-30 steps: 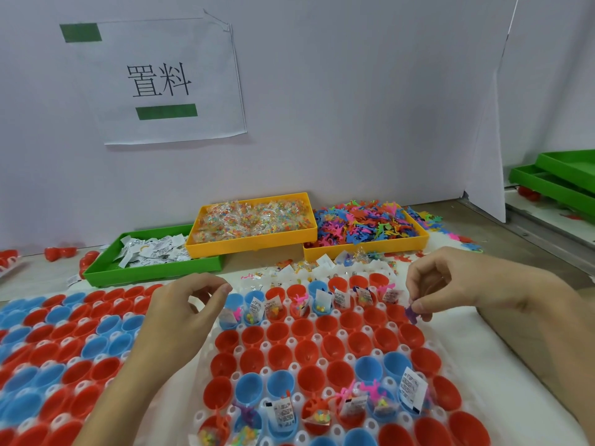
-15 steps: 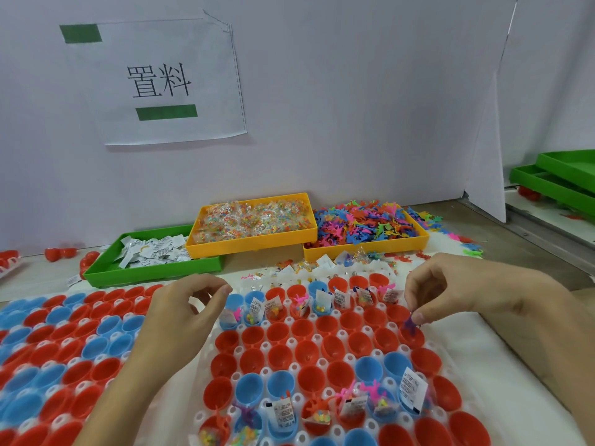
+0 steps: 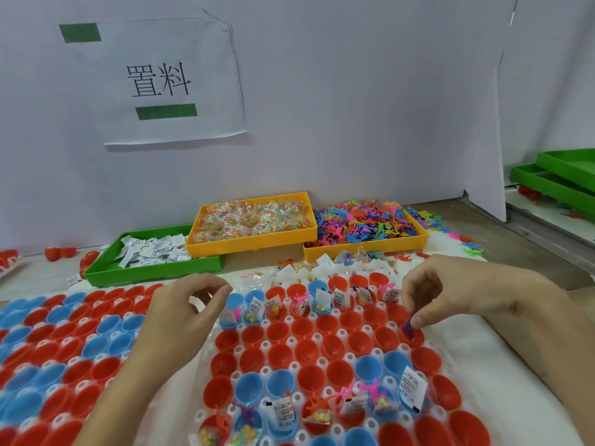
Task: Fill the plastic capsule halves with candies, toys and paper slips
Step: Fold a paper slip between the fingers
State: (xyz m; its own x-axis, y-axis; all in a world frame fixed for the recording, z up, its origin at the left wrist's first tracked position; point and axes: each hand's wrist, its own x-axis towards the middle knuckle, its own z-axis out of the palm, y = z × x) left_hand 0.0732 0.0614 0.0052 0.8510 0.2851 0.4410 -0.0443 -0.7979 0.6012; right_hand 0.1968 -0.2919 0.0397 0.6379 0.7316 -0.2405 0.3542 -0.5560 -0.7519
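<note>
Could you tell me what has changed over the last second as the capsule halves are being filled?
The right hand has moved down and slightly left, lowering the purple toy it pinches from above the rack into a red capsule half at the row's right end. The left hand stayed where it was, fingers curled with its contents hidden, and the supply trays did not move.

Paper sign (image 3: 167, 80) with green tape on white wall, stacked green trays (image 3: 560, 180) far right

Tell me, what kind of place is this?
Probably a small packing workshop: a white tray holds rows of red and blue capsule halves, with bins of candy packets, plastic toys and paper slips behind.
</note>
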